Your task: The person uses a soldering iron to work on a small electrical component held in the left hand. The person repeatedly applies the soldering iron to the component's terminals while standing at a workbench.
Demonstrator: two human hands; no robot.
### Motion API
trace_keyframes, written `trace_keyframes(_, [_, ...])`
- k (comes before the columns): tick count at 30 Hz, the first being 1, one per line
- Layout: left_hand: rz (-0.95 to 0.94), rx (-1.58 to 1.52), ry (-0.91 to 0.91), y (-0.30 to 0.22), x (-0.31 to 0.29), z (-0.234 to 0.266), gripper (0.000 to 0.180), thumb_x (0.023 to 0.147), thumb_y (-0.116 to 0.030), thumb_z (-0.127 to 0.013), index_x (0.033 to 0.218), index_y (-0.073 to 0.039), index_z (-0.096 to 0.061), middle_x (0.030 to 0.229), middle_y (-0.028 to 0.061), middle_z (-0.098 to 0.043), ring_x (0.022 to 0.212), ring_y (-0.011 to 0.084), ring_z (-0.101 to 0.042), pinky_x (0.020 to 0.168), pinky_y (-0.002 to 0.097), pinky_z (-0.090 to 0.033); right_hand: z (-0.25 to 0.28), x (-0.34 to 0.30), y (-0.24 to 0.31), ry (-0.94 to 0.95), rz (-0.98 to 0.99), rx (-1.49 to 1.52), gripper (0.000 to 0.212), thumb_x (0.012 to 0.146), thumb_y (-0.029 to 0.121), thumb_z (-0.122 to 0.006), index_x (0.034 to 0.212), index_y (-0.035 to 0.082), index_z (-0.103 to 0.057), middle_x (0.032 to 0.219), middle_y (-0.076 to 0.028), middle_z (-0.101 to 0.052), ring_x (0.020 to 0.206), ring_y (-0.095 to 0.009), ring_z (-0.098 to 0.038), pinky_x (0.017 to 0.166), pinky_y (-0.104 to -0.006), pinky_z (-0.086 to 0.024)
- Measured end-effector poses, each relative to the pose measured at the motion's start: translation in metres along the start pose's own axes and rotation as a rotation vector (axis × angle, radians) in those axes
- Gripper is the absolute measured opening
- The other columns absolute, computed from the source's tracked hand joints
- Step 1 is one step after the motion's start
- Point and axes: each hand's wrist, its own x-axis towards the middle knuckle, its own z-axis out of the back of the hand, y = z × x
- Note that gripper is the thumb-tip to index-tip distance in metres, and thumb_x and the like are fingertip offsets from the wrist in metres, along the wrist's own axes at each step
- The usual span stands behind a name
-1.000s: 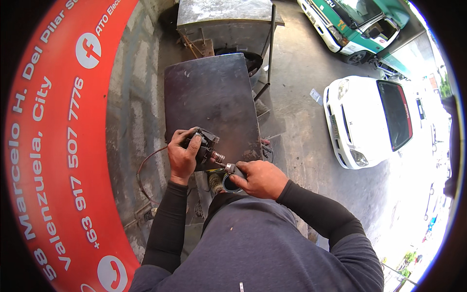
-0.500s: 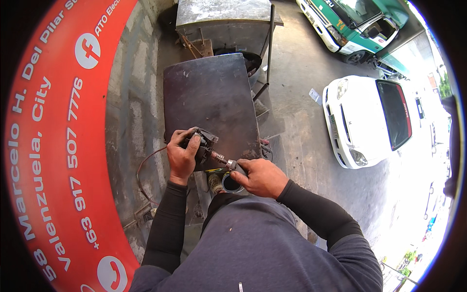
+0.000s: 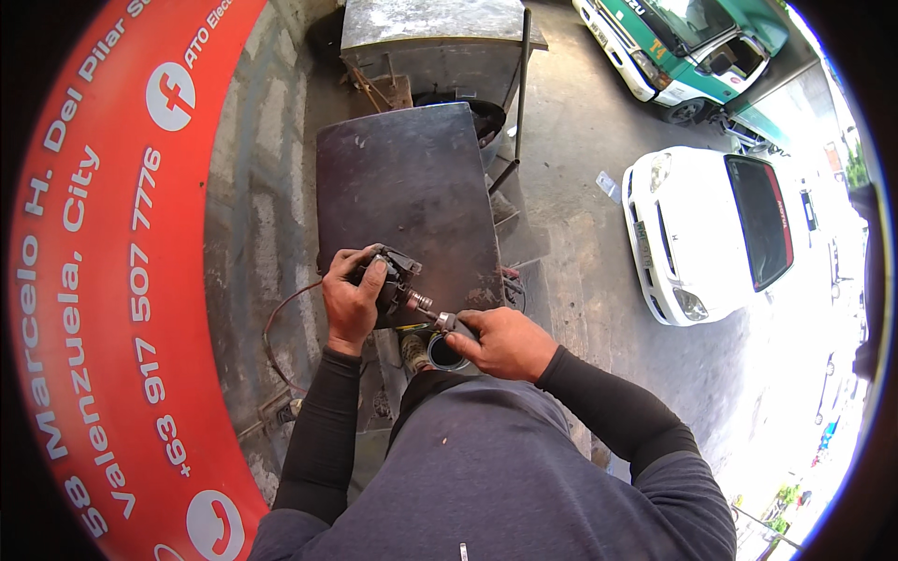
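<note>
Over the near edge of a dark metal tabletop (image 3: 402, 178), my left hand (image 3: 351, 299) is closed around a black, blocky mechanical part (image 3: 398, 266). A copper-coloured ridged shaft (image 3: 418, 301) points from it toward my right hand (image 3: 510, 341). That hand is wrapped round the dark grip of a tool with a shiny metal collar (image 3: 445, 322). The tool's tip meets the end of the shaft or lies very close to it; I cannot tell which. A thin brown cable (image 3: 268, 327) loops down on the left of my left hand; its attachment is hidden.
Below the tool stands a round can (image 3: 444, 352) with dark contents. Behind the tabletop are a metal box-like bench (image 3: 430, 28), a dark round bin (image 3: 486, 122) and an upright pipe (image 3: 522, 84). A red sign (image 3: 122, 280) borders the left. A white car (image 3: 706, 234) and green truck (image 3: 683, 47) stand right.
My right hand and the tool have shifted very slightly right, and a little more of the ridged shaft shows. My left hand keeps its hold on the black part.
</note>
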Motion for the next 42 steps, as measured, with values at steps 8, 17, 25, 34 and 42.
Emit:
trace_keyframes(8, [-0.037, -0.018, -0.004, 0.0, -0.004, -0.001, 0.044, 0.108, -0.031, -0.086, 0.131, 0.006, -0.085, 0.121, 0.0106, -0.076, 0.112, 0.0227, -0.076, 0.103, 0.036, -0.059, -0.004, 0.0, -0.012, -0.078, 0.031, 0.055, 0.052, 0.117, 0.048, -0.07, 0.117, -0.003, -0.081, 0.087, -0.028, -0.078, 0.088, -0.049, -0.079, 0.082, -0.0558, -0.061])
trace_keyframes(17, [-0.053, -0.049, -0.005, 0.005, -0.008, 0.002, 0.041, 0.108, -0.027, -0.083, 0.132, 0.006, -0.085, 0.123, 0.0091, -0.076, 0.112, 0.0208, -0.076, 0.102, 0.0355, -0.059, -0.007, 0.002, -0.017, -0.088, 0.01, 0.085, 0.051, 0.117, 0.047, -0.068, 0.125, -0.002, -0.082, 0.092, -0.029, -0.08, 0.091, -0.049, -0.081, 0.085, -0.0538, -0.062])
trace_keyframes(25, [-0.083, -0.149, 0.029, 0.011, 0.02, -0.014, 0.034, 0.105, -0.022, -0.087, 0.127, 0.004, -0.086, 0.124, 0.0069, -0.076, 0.114, 0.0189, -0.075, 0.105, 0.0342, -0.058, 0.009, -0.006, -0.036, -0.232, -0.036, 0.198, 0.052, 0.119, 0.047, -0.068, 0.129, -0.002, -0.082, 0.103, -0.03, -0.082, 0.099, -0.049, -0.082, 0.09, -0.0524, -0.063])
trace_keyframes(34, [-0.101, -0.274, 0.244, -0.021, 0.037, -0.01, 0.055, 0.105, -0.032, -0.086, 0.149, 0.001, -0.079, 0.133, 0.009, -0.078, 0.123, 0.024, -0.075, 0.114, 0.0375, -0.057, 0.003, -0.027, -0.046, -0.248, -0.049, 0.124, 0.05, 0.12, 0.047, -0.066, 0.127, 0.0, -0.081, 0.099, -0.028, -0.082, 0.097, -0.05, -0.08, 0.087, -0.0549, -0.062])
trace_keyframes(42, [-0.114, 0.047, 0.127, -0.001, 0.015, -0.003, 0.046, 0.104, -0.033, -0.087, 0.134, 0.003, -0.087, 0.123, 0.0099, -0.076, 0.115, 0.0234, -0.075, 0.105, 0.0356, -0.058, -0.008, -0.006, -0.022, -0.162, -0.006, 0.087, 0.054, 0.12, 0.048, -0.065, 0.117, -0.003, -0.08, 0.094, -0.03, -0.08, 0.093, -0.052, -0.079, 0.085, -0.0573, -0.061])
